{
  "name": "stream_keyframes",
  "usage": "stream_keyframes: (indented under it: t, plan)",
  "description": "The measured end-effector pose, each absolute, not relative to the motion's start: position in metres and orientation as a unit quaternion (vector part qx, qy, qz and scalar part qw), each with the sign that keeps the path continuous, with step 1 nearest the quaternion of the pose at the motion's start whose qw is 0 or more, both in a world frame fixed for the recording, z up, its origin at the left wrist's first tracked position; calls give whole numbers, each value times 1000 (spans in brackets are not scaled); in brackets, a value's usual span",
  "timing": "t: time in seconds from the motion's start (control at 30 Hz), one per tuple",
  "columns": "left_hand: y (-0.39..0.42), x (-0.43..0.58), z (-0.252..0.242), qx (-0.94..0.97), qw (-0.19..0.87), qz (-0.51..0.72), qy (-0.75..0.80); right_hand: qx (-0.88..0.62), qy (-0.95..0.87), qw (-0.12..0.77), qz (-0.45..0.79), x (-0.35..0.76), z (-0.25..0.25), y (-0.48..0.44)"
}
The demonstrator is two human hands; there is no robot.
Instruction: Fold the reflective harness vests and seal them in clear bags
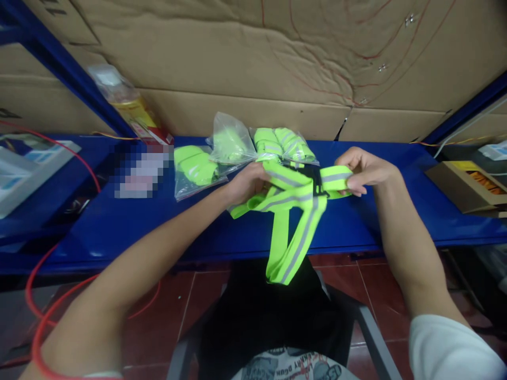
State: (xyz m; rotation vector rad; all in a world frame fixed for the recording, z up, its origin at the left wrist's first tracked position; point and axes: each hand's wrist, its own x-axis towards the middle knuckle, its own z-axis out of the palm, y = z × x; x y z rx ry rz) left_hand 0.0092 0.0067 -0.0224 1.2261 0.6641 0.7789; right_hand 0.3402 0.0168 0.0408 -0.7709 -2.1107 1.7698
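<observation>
Between my two hands hangs a neon yellow-green reflective strap (303,232) with grey stripes, one loop drooping past the table's front edge. Black buckle pieces (318,182) join its bands near the middle. My left hand (249,184) is closed around the gathered bands on the left side. On the right, a short loop of the strap is pinched between the thumb and fingers of my right hand (362,171). Just behind the hands, clear bags with folded neon straps (283,142) lie on the table, and another bag (196,166) sits to the left.
The blue tabletop (348,227) backs onto a cardboard wall (237,58). A plastic bottle (130,105) stands at the back left. An open cardboard box (467,187) with orange items is at the right. Red hoses (35,316) loop at lower left, and a grey chair arm (376,338) is below.
</observation>
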Motion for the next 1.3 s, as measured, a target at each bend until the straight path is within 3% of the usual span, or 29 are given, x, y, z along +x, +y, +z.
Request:
stream_keyframes:
  t: [0.2,0.27,0.33,0.43,0.53,0.7,0.8,0.97,1.1,1.2,1.3]
  plan:
    - [-18,7,4,634,752,-165,74,-139,-735,-123,652,294,19,6]
    - [-28,16,5,625,742,-242,-14,-94,-712,-181,672,272,7,-1]
    - [-37,24,2,613,739,-270,-69,-93,-715,-158,675,259,-2,-8]
    - [-42,25,-5,598,756,-259,-58,-142,-743,-66,651,258,-3,-10]
    - [-30,10,-6,632,752,-179,55,-208,-755,36,621,273,5,-2]
    - [11,-18,-2,706,630,225,234,-268,-765,308,498,294,13,20]
    - [25,-19,-5,736,568,259,263,-293,-771,253,505,297,10,25]
    - [13,-10,-9,694,676,113,220,-279,-703,60,652,286,5,15]
    - [1,-11,4,667,719,-77,177,-203,-671,-63,711,276,7,4]
    - [7,-15,5,696,686,-56,203,-206,-687,-16,696,277,9,6]
    - [23,-16,-8,726,622,99,277,-260,-709,130,642,284,9,14]
